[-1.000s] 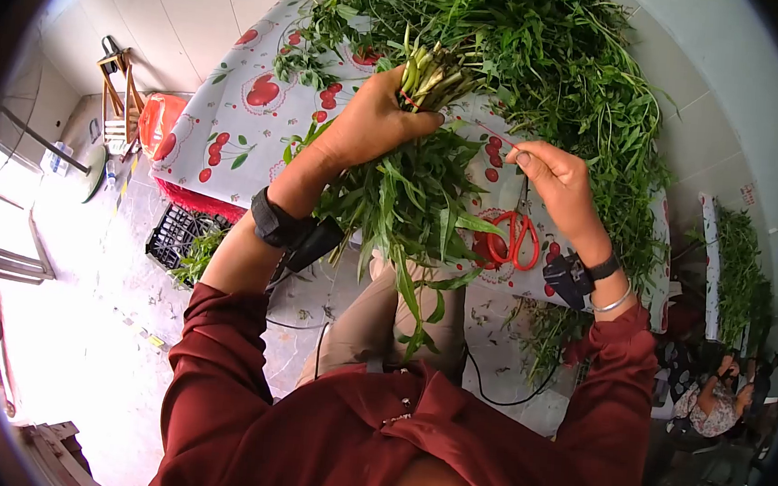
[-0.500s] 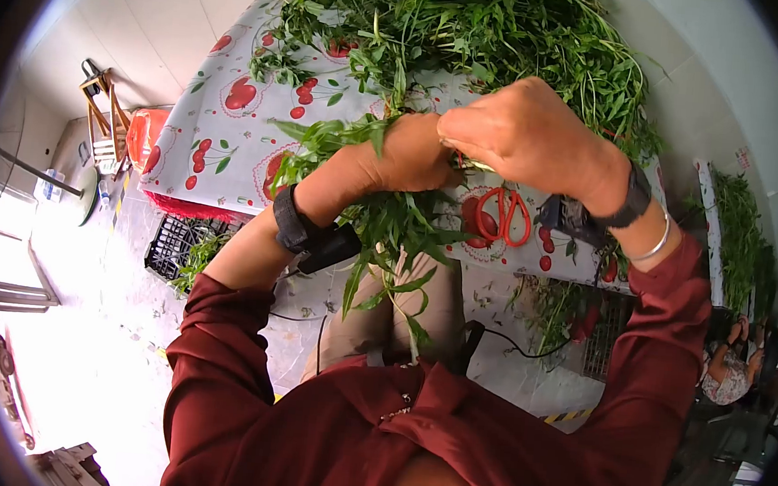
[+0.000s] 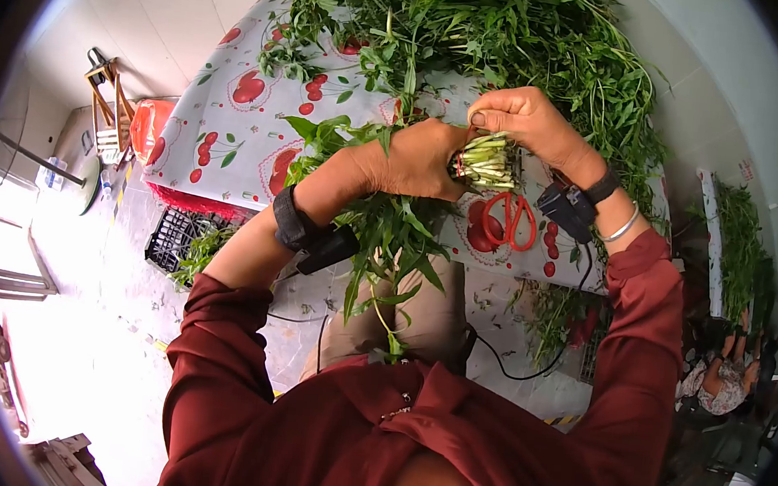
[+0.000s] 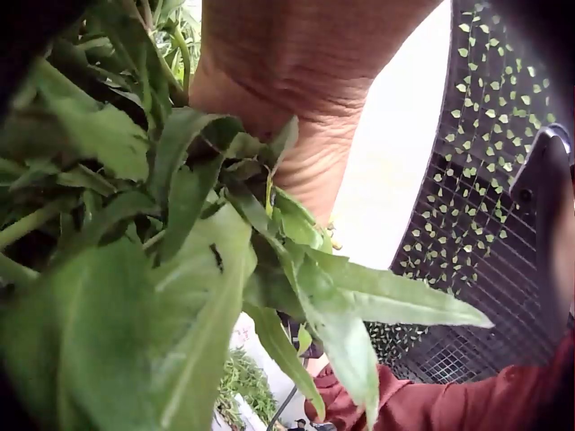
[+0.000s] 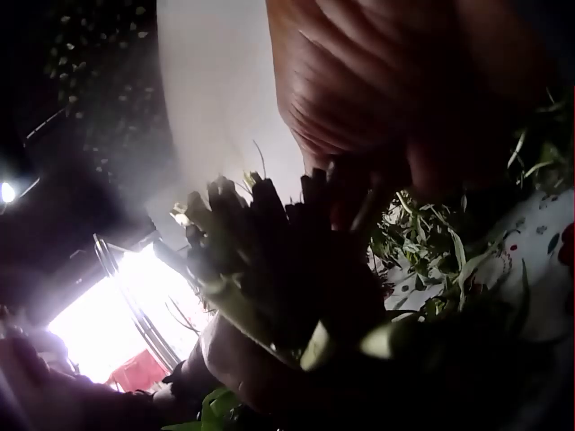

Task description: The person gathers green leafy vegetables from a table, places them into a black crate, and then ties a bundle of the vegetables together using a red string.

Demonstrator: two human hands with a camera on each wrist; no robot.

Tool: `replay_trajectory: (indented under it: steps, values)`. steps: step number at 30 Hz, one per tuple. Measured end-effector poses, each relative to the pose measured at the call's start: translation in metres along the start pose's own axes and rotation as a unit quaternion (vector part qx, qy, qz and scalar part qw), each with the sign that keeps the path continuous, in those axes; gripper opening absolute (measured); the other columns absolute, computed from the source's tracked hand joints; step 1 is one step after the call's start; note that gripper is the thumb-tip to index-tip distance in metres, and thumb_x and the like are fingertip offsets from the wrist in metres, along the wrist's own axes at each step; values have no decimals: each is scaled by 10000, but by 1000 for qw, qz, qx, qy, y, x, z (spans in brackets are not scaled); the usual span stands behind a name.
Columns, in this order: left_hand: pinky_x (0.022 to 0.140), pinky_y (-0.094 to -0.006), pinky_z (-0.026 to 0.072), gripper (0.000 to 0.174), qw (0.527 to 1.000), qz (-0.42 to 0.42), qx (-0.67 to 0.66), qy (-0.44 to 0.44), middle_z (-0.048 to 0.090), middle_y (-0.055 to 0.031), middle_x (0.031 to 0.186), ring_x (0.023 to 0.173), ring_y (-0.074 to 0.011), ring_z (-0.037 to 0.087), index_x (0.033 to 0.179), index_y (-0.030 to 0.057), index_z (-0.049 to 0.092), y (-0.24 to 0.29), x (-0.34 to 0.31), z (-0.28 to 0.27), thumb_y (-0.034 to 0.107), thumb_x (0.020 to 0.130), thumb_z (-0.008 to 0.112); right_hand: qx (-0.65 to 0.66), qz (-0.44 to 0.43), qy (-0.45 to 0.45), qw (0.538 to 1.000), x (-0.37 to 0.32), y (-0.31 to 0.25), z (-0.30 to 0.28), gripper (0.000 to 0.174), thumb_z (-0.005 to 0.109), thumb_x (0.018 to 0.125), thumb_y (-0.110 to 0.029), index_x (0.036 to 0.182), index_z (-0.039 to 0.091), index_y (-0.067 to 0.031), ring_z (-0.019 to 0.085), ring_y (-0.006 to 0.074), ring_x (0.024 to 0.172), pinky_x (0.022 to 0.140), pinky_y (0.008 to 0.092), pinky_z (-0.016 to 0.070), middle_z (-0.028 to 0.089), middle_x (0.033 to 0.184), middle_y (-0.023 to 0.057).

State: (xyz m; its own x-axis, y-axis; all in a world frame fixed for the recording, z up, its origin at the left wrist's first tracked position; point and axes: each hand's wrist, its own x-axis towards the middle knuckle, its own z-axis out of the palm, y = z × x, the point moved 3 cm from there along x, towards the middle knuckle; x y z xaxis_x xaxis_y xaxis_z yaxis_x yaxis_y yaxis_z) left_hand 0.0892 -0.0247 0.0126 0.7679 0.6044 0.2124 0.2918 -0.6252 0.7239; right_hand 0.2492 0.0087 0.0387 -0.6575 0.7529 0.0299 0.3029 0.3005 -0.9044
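My left hand (image 3: 418,159) grips a bundle of leafy green stems (image 3: 488,162), whose cut ends face right. Its leaves hang below the hand and fill much of the left wrist view, where long pointed leaves (image 4: 198,314) show. At the upper edge of the stems, my right hand (image 3: 533,125) pinches a thin red tie (image 3: 473,133) between thumb and forefinger. The right wrist view is dark, with the stem ends (image 5: 243,238) just below the right hand. Red-handled scissors (image 3: 510,223) lie on the cloth below the bundle.
A large heap of greens (image 3: 479,31) covers the back and right of the table with its cherry-print cloth (image 3: 260,141). A black crate (image 3: 170,239) stands on the floor at left. More greens (image 3: 741,239) lie on a surface at far right, near another person.
The bundle has come down and its stem ends have turned from pointing away to pointing right. My right hand crossed over to the left hand, then drew back above the stem ends.
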Motion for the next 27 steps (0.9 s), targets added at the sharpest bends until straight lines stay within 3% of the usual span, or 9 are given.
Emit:
replay_trajectory:
  steps: [9, 11, 13, 15, 18, 20, 21, 23, 27]
  values:
    - [719, -329, 474, 432, 999, -10, -37, 30, 638, -134, 820, 759, -224, 616, 1036, -10, 554, -5, -3, -6, 121, 654, 708, 231, 72, 56, 969, -8, 39, 8, 295, 595, 876, -269, 952, 602, 16, 597, 73, 758, 730, 224, 492, 643, 853, 32]
    - [722, -328, 473, 432, 998, -18, -45, 29, 640, -133, 830, 765, -218, 615, 1035, -10, 554, -5, -3, -8, 125, 657, 712, 229, 22, 50, 972, -7, 49, 10, 316, 582, 883, -276, 976, 590, 26, 608, 81, 783, 733, 223, 502, 640, 883, 38]
    - [739, -312, 472, 470, 997, -66, -23, 42, 636, -137, 866, 790, -197, 607, 1058, -9, 538, -7, -5, -9, 133, 652, 726, 249, 40, 80, 964, -11, 51, 13, 239, 558, 884, -184, 1042, 581, -6, 599, 42, 720, 572, 168, 494, 626, 865, 6]
    - [749, -298, 470, 493, 995, -60, -38, 72, 632, -130, 883, 801, -182, 600, 1076, -10, 524, -6, -6, -12, 131, 651, 732, 261, 58, 98, 959, -19, 45, 17, 230, 559, 876, -156, 1061, 573, -19, 597, 32, 706, 557, 162, 486, 624, 858, -2]
    - [769, -273, 463, 530, 989, -45, -78, 113, 624, -104, 909, 821, -145, 579, 1111, -11, 497, -7, -7, -12, 119, 657, 738, 327, 90, 130, 932, -26, 48, 26, 210, 542, 879, -127, 1067, 562, -37, 519, 14, 566, 451, 158, 402, 601, 802, -20]
    - [777, -262, 458, 544, 986, -37, -102, 123, 620, -84, 919, 831, -123, 565, 1129, -11, 484, -9, -6, -10, 110, 664, 738, 378, 77, 117, 915, -26, 73, 29, 188, 535, 892, -134, 1064, 556, -63, 370, 10, 456, 388, 174, 264, 506, 672, -57]
    - [779, -258, 454, 506, 981, -34, -135, 133, 617, -65, 906, 829, -106, 549, 1109, -13, 498, -11, -5, -11, 105, 676, 732, 378, 76, 119, 915, -27, 71, 31, 188, 535, 892, -134, 1064, 556, -63, 370, 10, 456, 388, 174, 264, 506, 672, -57]
    - [780, -254, 451, 468, 975, -33, -167, 143, 614, -45, 893, 827, -89, 534, 1088, -15, 513, -12, -5, -11, 99, 688, 725, 450, 86, 97, 883, -26, 69, 43, 179, 532, 897, -136, 1065, 550, -81, 240, 27, 423, 389, 198, 171, 367, 578, -78]
    - [762, -249, 447, 387, 976, -36, -148, 156, 609, -25, 863, 806, -75, 520, 1043, -18, 550, -12, -8, -17, 88, 706, 709, 423, 71, 112, 896, -29, 51, 50, 145, 554, 890, -158, 1009, 580, -81, 244, 36, 419, 384, 205, 180, 307, 542, -86]
